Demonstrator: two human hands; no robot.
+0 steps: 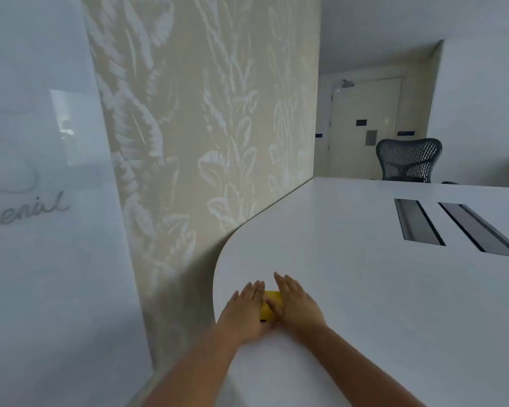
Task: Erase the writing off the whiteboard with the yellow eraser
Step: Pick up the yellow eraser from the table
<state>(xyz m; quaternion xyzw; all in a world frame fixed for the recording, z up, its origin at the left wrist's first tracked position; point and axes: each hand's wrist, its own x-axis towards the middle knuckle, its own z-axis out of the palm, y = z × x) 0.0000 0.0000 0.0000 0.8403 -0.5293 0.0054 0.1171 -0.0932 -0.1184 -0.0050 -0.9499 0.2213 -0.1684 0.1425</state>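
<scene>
The yellow eraser [272, 305] is lying on the white table [365, 289], near its rounded corner. The left hand [244, 306] and the right hand [296, 304] are resting flat on either side of it, fingers stretched out straight, not gripping anything. The right thumb is lying across the eraser. The whiteboard [41, 259] is standing off to the left, and some curly grey writing [27, 212] is showing on it. A black chair [409, 160] is sitting far behind the table.
</scene>
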